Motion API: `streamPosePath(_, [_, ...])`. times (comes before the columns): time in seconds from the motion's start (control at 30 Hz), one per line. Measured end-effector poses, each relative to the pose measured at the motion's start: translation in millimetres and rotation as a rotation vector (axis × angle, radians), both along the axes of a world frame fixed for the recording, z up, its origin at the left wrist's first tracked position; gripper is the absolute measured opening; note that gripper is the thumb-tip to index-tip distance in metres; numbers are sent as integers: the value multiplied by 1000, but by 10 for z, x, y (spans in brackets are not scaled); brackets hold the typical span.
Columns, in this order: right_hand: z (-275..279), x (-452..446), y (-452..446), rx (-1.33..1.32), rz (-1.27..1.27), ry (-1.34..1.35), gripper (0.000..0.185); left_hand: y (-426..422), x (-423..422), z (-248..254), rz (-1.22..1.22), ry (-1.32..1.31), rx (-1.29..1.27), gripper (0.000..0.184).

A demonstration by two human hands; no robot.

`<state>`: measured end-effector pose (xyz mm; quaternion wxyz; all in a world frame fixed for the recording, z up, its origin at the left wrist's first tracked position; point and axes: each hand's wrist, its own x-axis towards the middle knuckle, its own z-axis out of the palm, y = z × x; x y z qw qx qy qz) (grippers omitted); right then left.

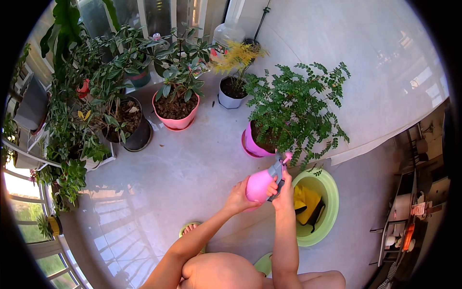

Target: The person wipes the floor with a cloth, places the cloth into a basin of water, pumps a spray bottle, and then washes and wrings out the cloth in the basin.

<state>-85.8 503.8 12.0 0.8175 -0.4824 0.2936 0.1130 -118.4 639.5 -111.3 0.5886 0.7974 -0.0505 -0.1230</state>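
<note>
Both my hands hold a pink spray bottle [259, 187] with a grey head and a pink nozzle. My left hand [237, 196] is wrapped round the bottle's body from the left. Around the grey head and trigger, my right hand [282, 189] is closed. The bottle leans, its nozzle up and to the right, close to the lower leaves of a bushy green plant [298, 106]. That plant grows in a magenta pot [254, 144] on a saucer. Just right of my right hand is a light green basin [329, 207] with yellow and black cloth [308, 204] inside.
A pink pot [177, 119], a black pot [139, 135] and a white pot [231, 100] with yellowish foliage stand beyond my hands. Dense leafy plants [72, 111] line the left side by the windows. A shelf [399, 216] with items is at far right.
</note>
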Motion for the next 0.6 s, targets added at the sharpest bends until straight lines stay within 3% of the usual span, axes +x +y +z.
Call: streamPosePath(0.6, [4,145,169,9,29,-20,41,128,92,74,120,-50,-43,104])
